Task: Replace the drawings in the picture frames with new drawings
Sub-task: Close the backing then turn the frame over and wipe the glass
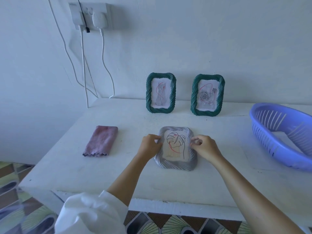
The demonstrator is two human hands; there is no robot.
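Observation:
A silver twisted-rim picture frame (175, 164) lies flat on the white table, holding a leaf line drawing (175, 146) with a red scribble. My left hand (149, 145) grips the frame's left edge. My right hand (205, 147) pinches its right edge. Two green twisted-rim frames stand upright against the wall behind: the left green frame (161, 92) shows a cat drawing, the right green frame (207, 95) shows a rose drawing, both marked with red lines.
A folded pink cloth (101, 141) lies left of the silver frame. A purple slotted basket (283, 134) sits at the right edge. Cables (103, 65) hang from a wall socket at the back left. The table's front edge (152, 205) is near me.

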